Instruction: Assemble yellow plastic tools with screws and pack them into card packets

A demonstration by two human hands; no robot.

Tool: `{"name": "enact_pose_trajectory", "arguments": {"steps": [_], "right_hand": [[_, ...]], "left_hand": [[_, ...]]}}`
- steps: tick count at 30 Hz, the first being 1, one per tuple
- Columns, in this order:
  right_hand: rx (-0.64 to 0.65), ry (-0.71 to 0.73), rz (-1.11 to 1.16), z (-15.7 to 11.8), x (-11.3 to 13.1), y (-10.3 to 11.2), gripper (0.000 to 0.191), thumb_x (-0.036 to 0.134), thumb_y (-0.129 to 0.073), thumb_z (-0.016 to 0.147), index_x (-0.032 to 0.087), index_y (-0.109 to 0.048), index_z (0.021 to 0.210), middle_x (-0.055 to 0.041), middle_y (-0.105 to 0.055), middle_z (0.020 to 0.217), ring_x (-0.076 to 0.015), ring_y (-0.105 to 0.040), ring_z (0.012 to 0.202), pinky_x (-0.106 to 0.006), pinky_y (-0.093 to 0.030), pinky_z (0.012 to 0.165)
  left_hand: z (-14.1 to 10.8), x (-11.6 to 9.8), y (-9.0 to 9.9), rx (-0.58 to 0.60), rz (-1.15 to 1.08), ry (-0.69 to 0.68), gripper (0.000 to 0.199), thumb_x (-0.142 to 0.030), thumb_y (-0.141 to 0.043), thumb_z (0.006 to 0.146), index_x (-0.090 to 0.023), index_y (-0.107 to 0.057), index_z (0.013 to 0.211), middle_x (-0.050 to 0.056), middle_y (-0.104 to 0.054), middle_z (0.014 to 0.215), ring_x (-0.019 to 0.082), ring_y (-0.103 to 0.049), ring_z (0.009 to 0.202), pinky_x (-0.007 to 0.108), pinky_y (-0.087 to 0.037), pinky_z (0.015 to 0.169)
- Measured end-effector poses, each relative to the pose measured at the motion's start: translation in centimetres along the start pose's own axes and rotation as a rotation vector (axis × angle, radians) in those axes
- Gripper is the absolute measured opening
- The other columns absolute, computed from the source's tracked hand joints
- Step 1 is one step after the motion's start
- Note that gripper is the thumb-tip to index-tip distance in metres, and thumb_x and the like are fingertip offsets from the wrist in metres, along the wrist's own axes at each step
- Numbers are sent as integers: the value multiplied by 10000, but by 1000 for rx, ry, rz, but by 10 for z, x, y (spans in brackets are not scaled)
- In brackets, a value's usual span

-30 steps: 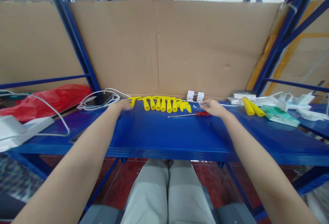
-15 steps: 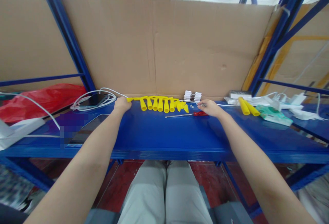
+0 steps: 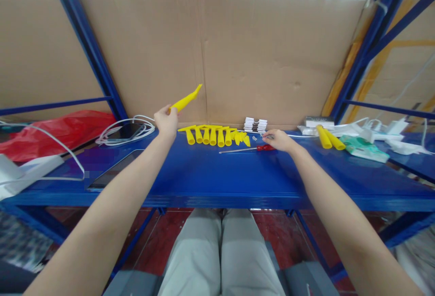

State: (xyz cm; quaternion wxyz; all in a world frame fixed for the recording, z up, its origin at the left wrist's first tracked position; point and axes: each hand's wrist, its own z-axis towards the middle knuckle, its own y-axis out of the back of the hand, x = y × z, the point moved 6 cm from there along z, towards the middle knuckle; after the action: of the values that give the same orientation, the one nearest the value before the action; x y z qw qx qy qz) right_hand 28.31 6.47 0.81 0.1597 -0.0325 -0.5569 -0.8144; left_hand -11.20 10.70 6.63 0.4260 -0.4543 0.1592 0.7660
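My left hand (image 3: 166, 118) is closed around the wide end of a yellow tapered piece (image 3: 185, 101), held up in front of the cardboard, its thin tip pointing up and right. Several yellow tapered pieces (image 3: 213, 136) lie in a row on the blue table, with small yellow pointed pieces (image 3: 242, 138) at the right end. My right hand (image 3: 277, 140) has its fingers pinched beside small metal parts; what it holds is too small to name. Just under it lies a screwdriver with a red handle (image 3: 264, 148). White stacked pieces (image 3: 255, 124) stand behind.
Cardboard (image 3: 254, 60) backs the blue table (image 3: 217, 182). On the left are a red bag (image 3: 61, 133), a coiled white cable (image 3: 149, 128) and a dark tablet (image 3: 113, 172). Two yellow tubes (image 3: 324, 137) and a green packet (image 3: 365, 149) lie on the right.
My left hand has risen from the left end of the row with a yellow tapered piece in it. My right hand has hardly moved.
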Motion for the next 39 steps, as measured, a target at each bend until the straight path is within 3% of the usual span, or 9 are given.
{"name": "enact_pose_trajectory", "arguments": {"steps": [3, 7, 12, 16, 20, 22, 28, 33, 39], "right_hand": [[2, 1, -8, -1, 0, 0, 258, 260, -548, 844, 159, -716, 1012, -105, -710, 1103, -225, -646, 1044, -319, -469, 935], [-7, 12, -8, -1, -1, 0, 255, 261, -548, 845, 171, -719, 1012, -91, -712, 1103, -217, -651, 1034, -314, -470, 935], [-9, 11, -12, -1, -1, 1, 256, 250, -555, 841, 159, -718, 1018, -97, -707, 1117, -227, -649, 1040, -317, -474, 926], [14, -3, -2, -2, 3, 2, 265, 222, -552, 838, 137, -715, 1030, -108, -707, 1114, -236, -648, 1042, -321, -468, 934], [52, -31, -16, -4, 4, 2, 276, 217, -550, 839, 135, -714, 1044, -107, -705, 1119, -236, -645, 1050, -312, -468, 934], [65, -34, -26, -4, 4, 1, 274, 223, -545, 843, 152, -715, 1047, -93, -706, 1123, -227, -646, 1049, -305, -471, 931], [106, -52, -18, -5, 3, -2, 275, 226, -530, 851, 165, -718, 1043, -84, -717, 1092, -214, -664, 1002, -304, -486, 905], [132, -37, 8, -8, 12, 0, 270, 196, -534, 843, 144, -724, 1027, -93, -715, 1097, -221, -660, 1014, -300, -479, 922], [180, 12, 33, -9, 14, -4, 256, 194, -518, 855, 161, -728, 998, -58, -721, 1085, -192, -661, 989, -272, -485, 894]], "left_hand": [[-23, -6, -10, -68, -352, 150, 194, -117, -463, 814, -110, -604, 947, 67, -674, 904, 150, -703, 812, 279, -571, 788], [-47, -13, -18, -90, -618, 333, 75, -141, -496, 831, -146, -565, 861, 62, -665, 875, 160, -699, 871, 270, -579, 800], [-60, -24, -27, 74, -802, 476, 72, -108, -510, 807, -173, -539, 820, 42, -655, 826, 139, -686, 891, 225, -559, 823], [-68, -26, -36, 228, -802, 560, 62, -143, -567, 781, -175, -536, 824, 36, -642, 796, 133, -682, 811, 204, -556, 781], [-71, -24, -45, 408, -674, 502, 93, -169, -573, 777, -176, -524, 857, 34, -612, 748, 149, -661, 719, 237, -565, 690], [-69, -21, -45, 438, -583, 441, 151, -167, -574, 759, -189, -500, 889, 16, -584, 726, 139, -635, 635, 248, -557, 619], [-63, -14, -40, 344, -398, 359, 487, -85, -505, 593, -245, -432, 1047, -56, -487, 697, 97, -566, 488, 222, -499, 507], [-66, -14, -38, 317, -348, 283, 550, -52, -460, 520, -246, -459, 1034, -46, -515, 736, 88, -538, 521, 181, -423, 456], [-73, -11, -36, 346, -347, 169, 549, -18, -476, 505, -239, -463, 1007, -28, -542, 819, 101, -545, 634, 174, -421, 501]]}}
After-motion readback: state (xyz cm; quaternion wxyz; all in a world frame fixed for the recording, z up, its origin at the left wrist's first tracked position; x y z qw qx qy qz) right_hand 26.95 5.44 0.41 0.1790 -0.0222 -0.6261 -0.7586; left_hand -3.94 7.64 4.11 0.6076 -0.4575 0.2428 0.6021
